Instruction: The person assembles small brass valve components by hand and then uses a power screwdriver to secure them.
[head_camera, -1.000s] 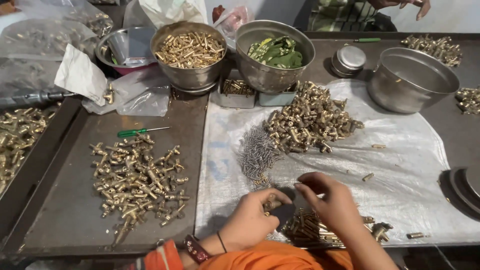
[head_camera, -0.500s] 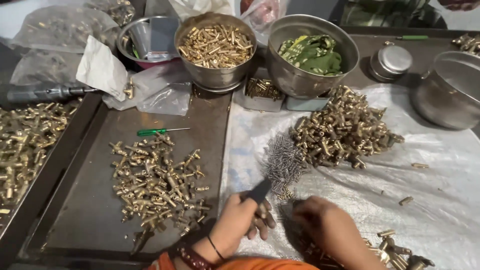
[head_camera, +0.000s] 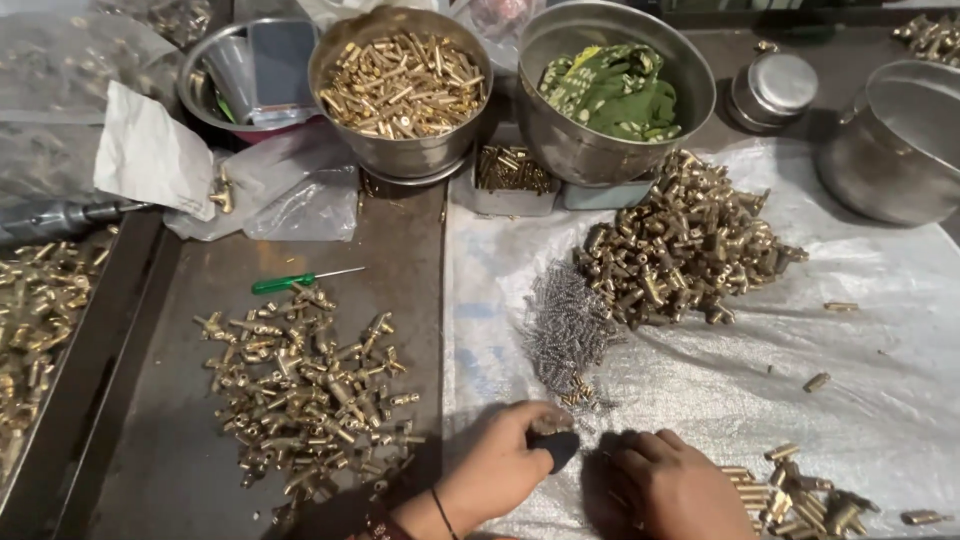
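Left hand (head_camera: 505, 460) has its grip clamped on a small dark tool (head_camera: 558, 447) right by the springs (head_camera: 565, 325), while the right hand (head_camera: 672, 485) rests knuckles-up on the plastic sheet (head_camera: 880, 330), can't tell its grip.

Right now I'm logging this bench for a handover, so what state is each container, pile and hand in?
Middle steel bowl: heaped with brass pins.
Right steel bowl: holds green cloth.
Steel pot: upright, inside hidden.
Small steel tin: lid on.
Spring pile: loose on the plastic sheet.
Green screwdriver: lying flat, untouched.
Left hand: closed on a small dark object.
Right hand: palm down on the sheet.
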